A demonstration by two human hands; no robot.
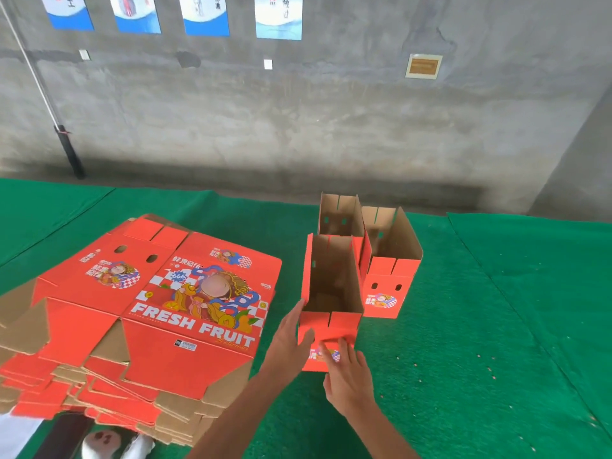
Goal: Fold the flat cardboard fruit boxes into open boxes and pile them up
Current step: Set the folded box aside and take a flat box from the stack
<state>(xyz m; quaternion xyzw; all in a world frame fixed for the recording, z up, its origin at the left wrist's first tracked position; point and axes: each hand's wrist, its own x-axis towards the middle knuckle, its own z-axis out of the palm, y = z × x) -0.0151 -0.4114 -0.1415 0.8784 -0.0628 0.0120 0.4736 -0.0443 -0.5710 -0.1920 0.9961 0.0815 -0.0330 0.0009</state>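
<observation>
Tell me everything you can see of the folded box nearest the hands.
The nearest folded box is red-orange printed cardboard outside, plain brown inside. It stands upright and open-topped on the green mat, its slotted top flaps up. Its near end wall carries a colourful printed label. The left hand lies with straight fingers against its near left corner; the right hand touches the near wall with straight fingers. Two more folded boxes stand close behind and to its right.

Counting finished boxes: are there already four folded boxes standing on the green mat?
No, only three folded boxes stand there: the near box touched by both hands, one behind it, and one to the right.
</observation>
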